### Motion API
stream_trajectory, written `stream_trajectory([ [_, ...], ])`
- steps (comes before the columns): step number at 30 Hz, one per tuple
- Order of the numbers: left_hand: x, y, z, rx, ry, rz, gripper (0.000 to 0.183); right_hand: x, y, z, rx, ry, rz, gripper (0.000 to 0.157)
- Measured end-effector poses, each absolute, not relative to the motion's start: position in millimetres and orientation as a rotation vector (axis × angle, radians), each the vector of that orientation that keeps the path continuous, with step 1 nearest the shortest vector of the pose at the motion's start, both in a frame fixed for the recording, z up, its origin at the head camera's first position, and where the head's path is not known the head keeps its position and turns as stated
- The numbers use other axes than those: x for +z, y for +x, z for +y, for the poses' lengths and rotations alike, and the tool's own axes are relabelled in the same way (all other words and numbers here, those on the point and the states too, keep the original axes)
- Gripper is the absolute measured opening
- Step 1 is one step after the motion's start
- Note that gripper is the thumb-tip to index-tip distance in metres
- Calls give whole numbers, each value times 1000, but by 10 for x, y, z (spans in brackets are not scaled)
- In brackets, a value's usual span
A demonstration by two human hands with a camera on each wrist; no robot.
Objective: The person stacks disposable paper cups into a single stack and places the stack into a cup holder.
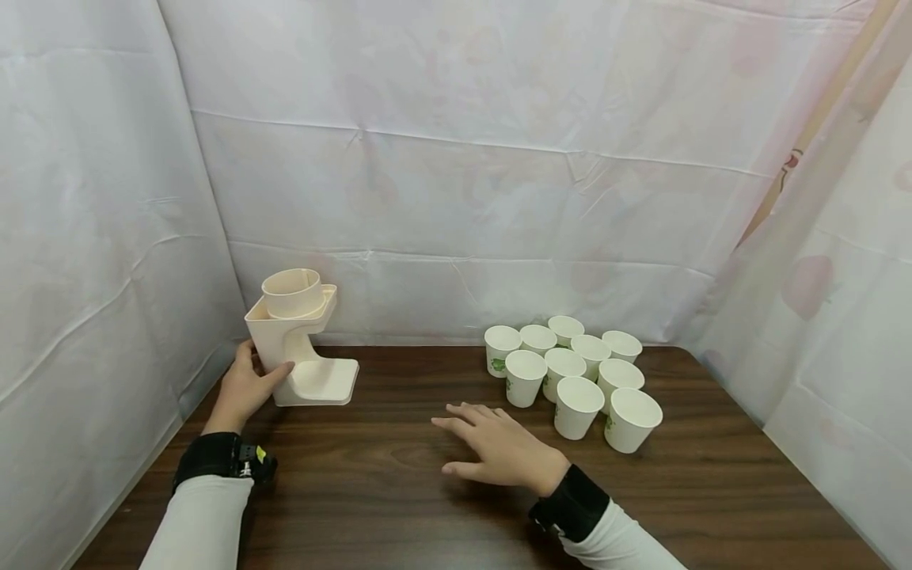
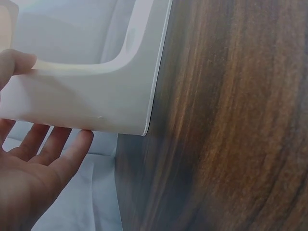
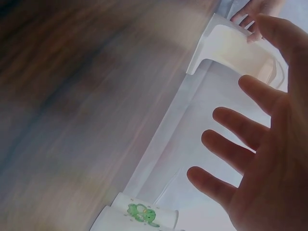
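Likely light, stiff, smooth plastic: holder (image 1: 299, 340) at table's (image 1: 399, 459) back left, gripped round its column, a sound hold, by left hand (image 1: 245, 388); right hand (image 1: 499, 451) spread, holding nothing.

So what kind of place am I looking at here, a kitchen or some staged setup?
Most likely a staged recording booth, not a kitchen. White sheets hang on three sides of a bare wooden table, which holds only a cream cup dispenser, gripped by the left hand, and a cluster of paper cups.
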State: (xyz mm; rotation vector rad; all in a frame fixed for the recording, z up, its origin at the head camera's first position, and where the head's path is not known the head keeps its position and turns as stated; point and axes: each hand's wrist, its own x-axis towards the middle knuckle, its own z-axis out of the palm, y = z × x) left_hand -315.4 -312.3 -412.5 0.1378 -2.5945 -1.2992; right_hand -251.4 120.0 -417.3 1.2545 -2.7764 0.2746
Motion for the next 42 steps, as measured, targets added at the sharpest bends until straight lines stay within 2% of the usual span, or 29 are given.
stream_trajectory([
  [5,-4124,-3146,-3080,-1269,169,-2611,95,-4160,-2509,1258,305,1235,-2780,63],
  [42,-4129,-2956,-2853,-1186,-13,-2719,96,-4174,-2424,1787,342,1119,-2843,67],
])
